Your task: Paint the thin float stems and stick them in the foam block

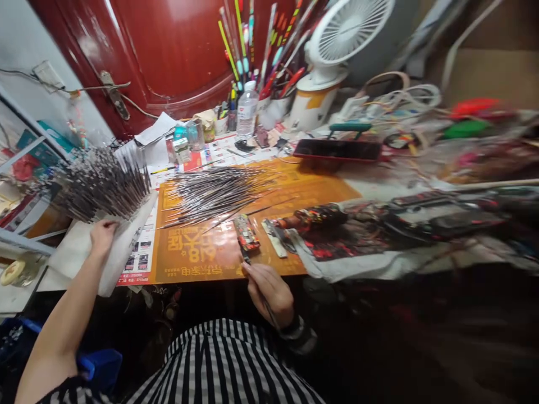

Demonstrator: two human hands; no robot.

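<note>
My left hand is at the front edge of a dense stand of thin dark sticks, which rise from a white base. Its fingers are pinched together; what lies between them is too small to make out. In my right hand, at the table's front edge, is a thin paintbrush with a dark tip, its shaft running back under the palm. Just beyond that tip lies a small paint-spotted block. Behind the block, a loose pile of thin dark sticks is spread across the orange mat.
A paint-crusted tool lies on a stained cloth to the right. Farther back are a phone, a water bottle, a white fan and cups of bright-tipped floats. A blue bin stands below left.
</note>
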